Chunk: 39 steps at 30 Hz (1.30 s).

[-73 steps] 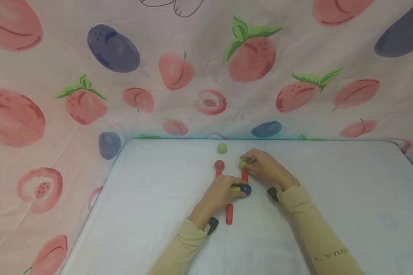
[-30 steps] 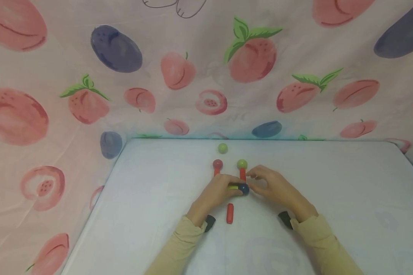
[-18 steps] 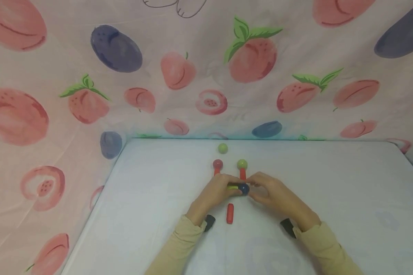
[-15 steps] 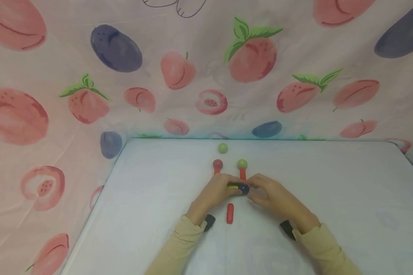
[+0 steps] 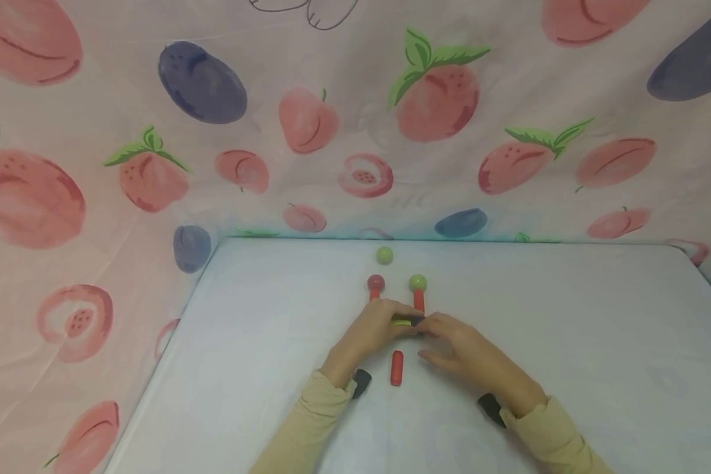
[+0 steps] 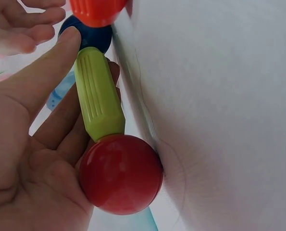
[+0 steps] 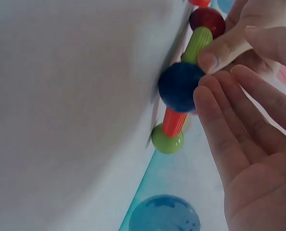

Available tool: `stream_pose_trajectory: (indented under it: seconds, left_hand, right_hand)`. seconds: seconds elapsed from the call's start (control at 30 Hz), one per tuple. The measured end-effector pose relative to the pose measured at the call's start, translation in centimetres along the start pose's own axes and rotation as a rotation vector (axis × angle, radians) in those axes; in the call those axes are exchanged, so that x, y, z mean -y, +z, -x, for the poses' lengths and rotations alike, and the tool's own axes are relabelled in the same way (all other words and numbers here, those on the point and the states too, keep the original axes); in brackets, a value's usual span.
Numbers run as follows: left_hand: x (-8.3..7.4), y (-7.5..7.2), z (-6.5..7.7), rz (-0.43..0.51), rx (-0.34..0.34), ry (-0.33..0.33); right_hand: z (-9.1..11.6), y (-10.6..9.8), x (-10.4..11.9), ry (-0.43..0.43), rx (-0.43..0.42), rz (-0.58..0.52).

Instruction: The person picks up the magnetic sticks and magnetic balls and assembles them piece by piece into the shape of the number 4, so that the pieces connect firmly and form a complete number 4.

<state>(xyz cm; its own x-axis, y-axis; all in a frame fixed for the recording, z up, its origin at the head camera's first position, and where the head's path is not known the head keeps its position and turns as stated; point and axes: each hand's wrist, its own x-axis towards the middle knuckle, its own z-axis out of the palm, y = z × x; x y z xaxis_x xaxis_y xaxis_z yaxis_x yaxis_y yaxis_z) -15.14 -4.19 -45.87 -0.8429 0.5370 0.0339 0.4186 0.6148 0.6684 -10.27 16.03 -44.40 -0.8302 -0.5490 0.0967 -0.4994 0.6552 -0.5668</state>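
Note:
My left hand (image 5: 367, 336) pinches a construction piece near its blue ball (image 6: 100, 39), thumb on one side and fingers behind. From that ball a yellow-green rod (image 6: 98, 94) runs to a red ball (image 6: 121, 174) by the palm. My right hand (image 5: 474, 359) has extended fingers, their tips right at the blue ball in the right wrist view. A red rod (image 5: 419, 301) joins the blue ball's end to a green ball (image 5: 417, 283) farther back. On the left, another red rod leads to a second red ball (image 5: 376, 283); its near part is hidden behind my left hand.
A loose red rod (image 5: 396, 367) lies on the white table (image 5: 243, 395) in front of the hands. A separate green ball (image 5: 384, 255) sits near the back edge. Fruit-print cloth (image 5: 367, 112) rises behind the table.
My right hand has left the green ball and come nearer to the blue ball, its fingers now overlapping the ball in the head view. My left hand keeps its hold in about the same place.

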Motion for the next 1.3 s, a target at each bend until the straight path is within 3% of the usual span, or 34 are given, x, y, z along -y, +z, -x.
stream_pose_trajectory:
  seconds: [0.33,1.0,1.3]
  left_hand:
    - [0.1,0.0,0.0,0.004,0.0,-0.006]
    - [0.1,-0.1,0.1,0.017,0.006,-0.026]
    - [0.1,0.0,0.0,0.004,0.007,-0.044]
  right_hand:
    - [0.2,1.0,0.6,-0.073,0.002,0.009]
    - [-0.2,2.6,2.2,-0.018,0.108,0.037]
    - [-0.4,3.0,2.6,-0.049,0.081,0.104]
